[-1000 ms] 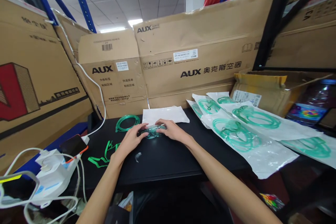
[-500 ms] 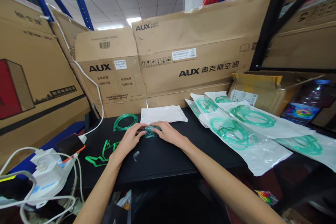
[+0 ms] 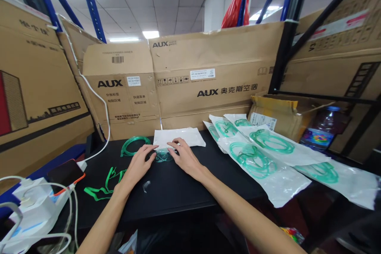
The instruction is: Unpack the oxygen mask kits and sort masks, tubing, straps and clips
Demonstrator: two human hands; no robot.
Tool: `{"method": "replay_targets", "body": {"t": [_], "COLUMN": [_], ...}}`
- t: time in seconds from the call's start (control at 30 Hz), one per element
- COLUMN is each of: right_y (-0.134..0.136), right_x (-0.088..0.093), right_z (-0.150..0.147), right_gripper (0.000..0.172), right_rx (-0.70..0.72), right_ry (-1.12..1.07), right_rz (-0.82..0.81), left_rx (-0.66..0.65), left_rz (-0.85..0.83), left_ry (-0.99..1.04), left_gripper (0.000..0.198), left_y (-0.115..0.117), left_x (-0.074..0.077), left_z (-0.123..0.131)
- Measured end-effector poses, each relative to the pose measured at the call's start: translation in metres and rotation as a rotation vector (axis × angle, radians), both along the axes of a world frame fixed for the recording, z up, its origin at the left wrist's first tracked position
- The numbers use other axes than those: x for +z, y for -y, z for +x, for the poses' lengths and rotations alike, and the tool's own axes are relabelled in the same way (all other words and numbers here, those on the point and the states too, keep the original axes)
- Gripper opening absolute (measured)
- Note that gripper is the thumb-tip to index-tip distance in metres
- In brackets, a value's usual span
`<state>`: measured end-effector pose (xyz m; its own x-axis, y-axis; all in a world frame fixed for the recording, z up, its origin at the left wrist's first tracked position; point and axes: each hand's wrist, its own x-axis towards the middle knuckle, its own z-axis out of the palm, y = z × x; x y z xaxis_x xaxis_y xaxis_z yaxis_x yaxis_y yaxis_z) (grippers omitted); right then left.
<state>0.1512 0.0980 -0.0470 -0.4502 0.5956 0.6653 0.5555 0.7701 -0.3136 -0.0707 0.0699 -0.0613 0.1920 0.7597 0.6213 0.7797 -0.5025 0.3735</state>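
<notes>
A clear, green-tinted plastic mask (image 3: 163,155) lies on the black table between my hands, in front of a white pouch (image 3: 180,137). My left hand (image 3: 140,163) is at the mask's left edge, thumb and fingers apart. On the other side my right hand (image 3: 185,158) has its fingers spread, the thumb close to the mask's right edge. Whether any fingertip touches the mask I cannot tell. Left of my left hand lie a coil of green tubing (image 3: 134,146) and a green elastic strap (image 3: 104,188). A small clear curved piece (image 3: 146,186) sits nearer to me.
Several white pouches (image 3: 253,158) with green tubing overlap on the right. Behind them stand an open cardboard box (image 3: 285,117) and a bottle (image 3: 320,131). A power strip (image 3: 38,206) with cables and a phone (image 3: 66,174) lie at left. Cardboard panels (image 3: 208,67) wall the back.
Both hands have loosened from the mask and their fingers have spread apart. The mask stays on the table. The whole view has shifted slightly.
</notes>
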Motion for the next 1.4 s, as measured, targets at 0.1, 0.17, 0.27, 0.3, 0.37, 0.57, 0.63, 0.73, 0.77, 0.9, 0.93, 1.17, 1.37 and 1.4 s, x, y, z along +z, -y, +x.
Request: {"method": "replay_targets", "body": {"t": [0.1, 0.17, 0.27, 0.3, 0.37, 0.57, 0.63, 0.73, 0.77, 0.9, 0.93, 1.17, 1.37, 1.4], "right_y": [0.019, 0.032, 0.048, 0.052, 0.059, 0.063, 0.059, 0.057, 0.058, 0.069, 0.071, 0.070, 0.074, 0.072], "right_x": [0.022, 0.037, 0.044, 0.040, 0.026, 0.002, 0.019, 0.062, 0.076, 0.113, 0.114, 0.065, 0.062, 0.065], "right_z": [0.032, 0.066, 0.126, 0.144, 0.175, 0.203, 0.201, 0.198, 0.196, 0.167, 0.154, 0.054, 0.057, 0.065], "right_gripper": [0.028, 0.030, 0.035, 0.039, 0.045, 0.034, 0.035, 0.032, 0.031, 0.032, 0.033, 0.043, 0.026, 0.021], "right_rx": [-0.048, -0.123, -0.327, -0.409, -0.561, -0.739, -0.749, -0.769, -0.782, -0.788, -0.764, -0.237, 0.082, 0.073], "right_ry": [0.069, 0.142, 0.264, 0.307, 0.388, 0.568, 0.590, 0.599, 0.593, 0.535, 0.511, 0.390, -0.263, -0.430], "right_rz": [0.065, 0.095, 0.106, 0.103, 0.084, 0.057, 0.068, 0.089, 0.101, 0.173, 0.205, 0.329, -0.017, -0.105], "left_rx": [0.046, 0.060, 0.061, 0.060, 0.057, 0.047, 0.042, -0.002, -0.031, -0.238, -0.313, -0.590, -0.494, -0.485], "left_rz": [0.043, 0.054, 0.050, 0.046, 0.038, 0.027, 0.026, -0.008, -0.034, -0.234, -0.300, -0.510, -0.423, -0.413], "left_ry": [0.010, 0.019, 0.039, 0.048, 0.071, 0.177, 0.236, 0.350, 0.394, 0.606, 0.665, 1.115, 1.435, 1.464], "left_gripper": [0.032, 0.032, 0.032, 0.032, 0.032, 0.029, 0.028, 0.027, 0.027, 0.034, 0.040, 0.055, 0.038, 0.038], "left_y": [0.001, 0.001, 0.001, 0.001, 0.001, 0.006, 0.010, 0.019, 0.023, 0.037, 0.038, 0.020, 0.012, 0.013], "left_x": [0.002, 0.002, 0.002, 0.002, 0.002, 0.011, 0.018, 0.030, 0.035, 0.050, 0.053, 0.051, 0.045, 0.046], "left_z": [-0.001, -0.002, -0.002, -0.001, 0.000, 0.002, 0.005, 0.019, 0.027, 0.072, 0.084, 0.127, 0.096, 0.090]}}
